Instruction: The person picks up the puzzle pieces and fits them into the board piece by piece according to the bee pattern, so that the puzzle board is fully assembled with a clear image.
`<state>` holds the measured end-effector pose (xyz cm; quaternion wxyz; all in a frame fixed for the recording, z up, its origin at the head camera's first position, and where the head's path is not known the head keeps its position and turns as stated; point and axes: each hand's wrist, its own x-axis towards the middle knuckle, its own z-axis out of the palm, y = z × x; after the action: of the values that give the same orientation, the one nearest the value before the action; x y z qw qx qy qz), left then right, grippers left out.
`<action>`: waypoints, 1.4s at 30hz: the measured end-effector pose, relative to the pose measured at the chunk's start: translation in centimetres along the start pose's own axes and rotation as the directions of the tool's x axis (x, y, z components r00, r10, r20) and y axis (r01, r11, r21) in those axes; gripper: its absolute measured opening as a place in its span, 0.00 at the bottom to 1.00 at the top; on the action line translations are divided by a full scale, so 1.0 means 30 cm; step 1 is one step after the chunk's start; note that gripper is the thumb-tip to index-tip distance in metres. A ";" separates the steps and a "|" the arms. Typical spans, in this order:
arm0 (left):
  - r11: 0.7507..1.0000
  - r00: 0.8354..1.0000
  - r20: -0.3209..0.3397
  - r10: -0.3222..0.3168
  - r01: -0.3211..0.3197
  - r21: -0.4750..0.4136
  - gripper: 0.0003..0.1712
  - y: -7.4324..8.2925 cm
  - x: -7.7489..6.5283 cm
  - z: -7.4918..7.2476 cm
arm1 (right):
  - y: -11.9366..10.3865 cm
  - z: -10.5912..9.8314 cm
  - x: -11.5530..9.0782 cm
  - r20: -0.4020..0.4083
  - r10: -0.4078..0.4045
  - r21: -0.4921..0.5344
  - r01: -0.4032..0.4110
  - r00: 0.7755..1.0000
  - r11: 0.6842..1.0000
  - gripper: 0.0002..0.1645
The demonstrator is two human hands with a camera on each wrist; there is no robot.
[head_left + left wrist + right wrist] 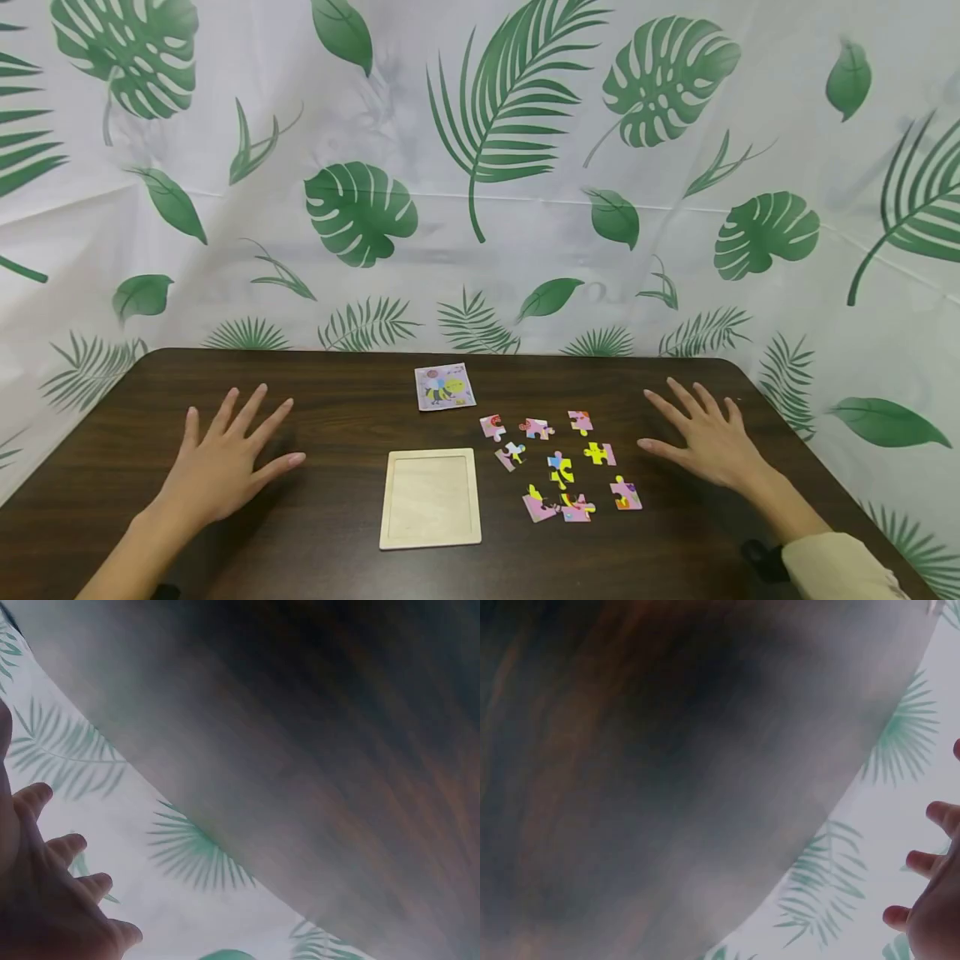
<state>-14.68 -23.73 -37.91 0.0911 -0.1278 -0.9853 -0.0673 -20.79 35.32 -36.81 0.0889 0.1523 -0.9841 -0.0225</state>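
**Both hands flat on the table, puzzle laid out between them**

The left hand (pixel 225 467) lies palm down on the dark wooden table (pixel 337 400), fingers straight and spread, holding nothing. The right hand (pixel 708 437) lies the same way on the other side, fingers splayed and apart, gripping nothing; a cream sleeve (pixel 843 567) covers its forearm.

Between the hands, nearer the person, sits an empty wooden puzzle tray (pixel 431 498). Just to its right the loose puzzle pieces (pixel 561 462) are scattered face up, pink, yellow and blue, each lying apart from the tray; the right hand is near them but touches none. Beyond the tray, toward the far edge, lies a small picture card (pixel 445 387) showing a bee.

A white backdrop (pixel 480 167) printed with green leaves hangs behind the table. The wrist views show only blurred table surface, the backdrop and the edges of straight fingers (pixel 71 844)
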 end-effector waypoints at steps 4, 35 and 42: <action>1.000 0.999 -0.039 0.006 -0.007 -0.009 0.42 0.047 0.004 -0.005 | -0.036 -0.023 0.008 -0.016 -0.031 0.011 0.031 0.999 0.999 0.47; 0.940 0.998 -0.027 0.056 -0.062 -0.336 0.23 0.338 0.043 0.032 | -0.429 -0.066 0.138 0.041 -0.320 0.313 0.292 0.946 0.904 0.31; 0.916 0.998 0.018 0.060 -0.048 -0.399 0.21 0.354 0.063 0.031 | -0.483 -0.053 0.162 0.062 -0.367 0.350 0.324 0.928 0.879 0.28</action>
<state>-13.81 -12.95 -37.28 0.0501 -0.1719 -0.9483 -0.2619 -20.78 20.01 -35.47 -0.0064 0.3368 -0.9340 0.1193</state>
